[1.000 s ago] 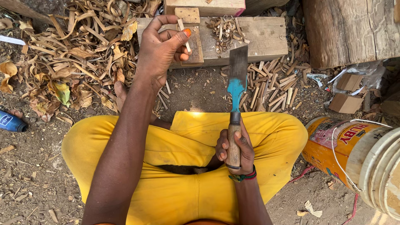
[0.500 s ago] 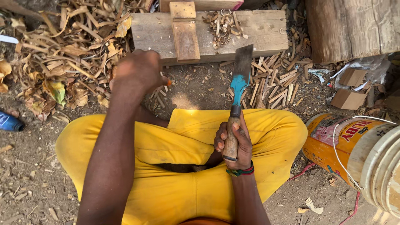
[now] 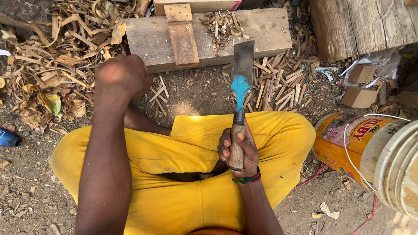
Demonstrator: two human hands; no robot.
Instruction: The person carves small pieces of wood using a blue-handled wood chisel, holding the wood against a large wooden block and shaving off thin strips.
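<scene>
Wooden handle of the cleaver [image 3: 241,82] is sitting wrapped in our right hand [image 3: 237,150], fingers curled tight, blade pointing up at the plank [image 3: 261,30]. We're holding the left hand [image 3: 123,76] fisted, just below the plank's near edge; bare dirt between.

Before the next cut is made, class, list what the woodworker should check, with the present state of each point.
1. Right hand has a firm grip on the cleaver's wooden handle: ok, fingers wrap it.
2. Blade points away from the body, toward the plank: ok.
3. Left hand clear of the blade: ok, it is a closed fist well to the left.
4. Left hand holds a workpiece: cannot tell, the fist hides its palm.
5. Small block lies flat on the plank: ok.
6. Legs in yellow trousers clear of the blade edge: ok.
</scene>
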